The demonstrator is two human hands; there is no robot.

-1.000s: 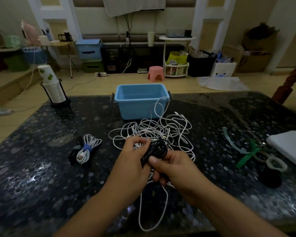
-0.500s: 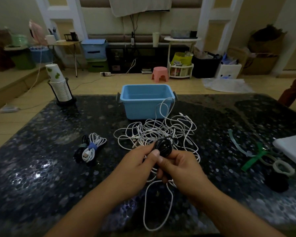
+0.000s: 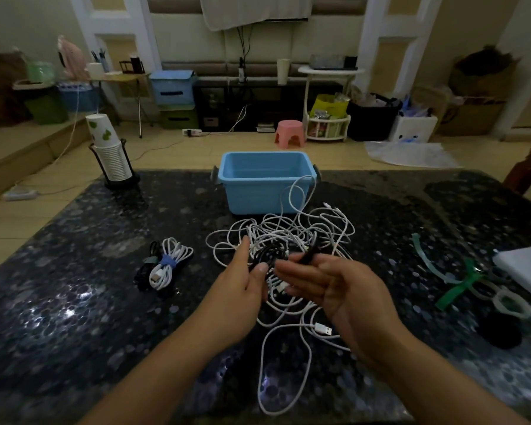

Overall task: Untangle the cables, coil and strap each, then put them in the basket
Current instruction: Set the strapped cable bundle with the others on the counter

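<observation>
Well, worktop (image 3: 74, 302): dark speckled stone, carrying everything below.
Basket (image 3: 262, 182): a light blue tub at the far middle of the worktop, nothing visible inside; one white loop rises against its front wall.
White cables (image 3: 304, 234): a loose tangle spread between the basket and the hands, with a long loop trailing toward the near edge and a USB plug (image 3: 322, 328) lying under the right wrist.
Left hand (image 3: 242, 280): held over the tangle, fingers fairly straight, thumb pressing a black cable (image 3: 269, 256) against them.
Right hand (image 3: 328, 283): palm turned up, fingers relaxed and spread; a dark cable end lies at its fingertips, though I cannot tell whether it is pinched.
Strapped bundle (image 3: 169, 263): a white coil with a blue strap, lying left of the tangle, touching a black coil (image 3: 144, 268).
Straps (image 3: 454, 289): green and pale strips lying at the right, well apart from the cables.
Cup stack (image 3: 108, 151): paper cups in a black holder, far left corner.
</observation>
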